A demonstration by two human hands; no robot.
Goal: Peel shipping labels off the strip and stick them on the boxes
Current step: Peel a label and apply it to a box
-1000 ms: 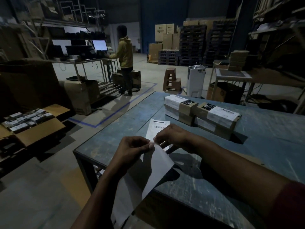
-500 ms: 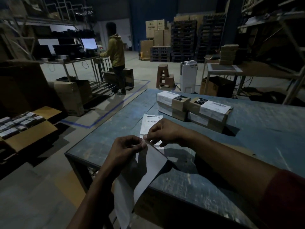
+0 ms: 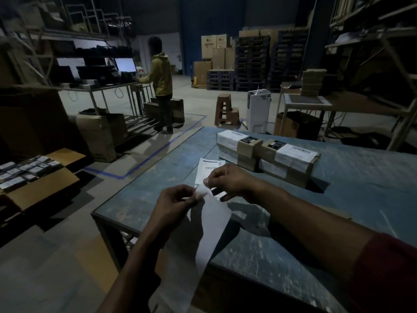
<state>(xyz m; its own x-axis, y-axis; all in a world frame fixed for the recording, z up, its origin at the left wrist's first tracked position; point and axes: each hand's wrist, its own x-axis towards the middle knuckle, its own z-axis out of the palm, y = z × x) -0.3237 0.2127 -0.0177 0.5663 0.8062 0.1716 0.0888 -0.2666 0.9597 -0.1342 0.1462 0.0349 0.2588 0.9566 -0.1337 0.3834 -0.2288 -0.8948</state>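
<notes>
A long white label strip (image 3: 209,227) hangs from my hands over the near edge of the blue table (image 3: 352,199). My left hand (image 3: 176,202) pinches its top end. My right hand (image 3: 228,179) pinches the same top corner from the other side, fingers curled. Under my right hand a printed label sheet (image 3: 206,169) lies flat on the table. Two brown boxes lie side by side further back: the left box (image 3: 239,147) and the right box (image 3: 288,161), each with a white label wrapped over it.
An open carton (image 3: 36,177) with several small packs sits on the floor at left. A person in a yellow hoodie (image 3: 161,75) stands at a far workbench. A stool (image 3: 225,110), a white appliance (image 3: 258,111) and another table (image 3: 316,102) stand beyond.
Both hands stay pinched on the top of the strip; they have shifted slightly and the strip's top corner shows a little more between them. The camera view has drifted.
</notes>
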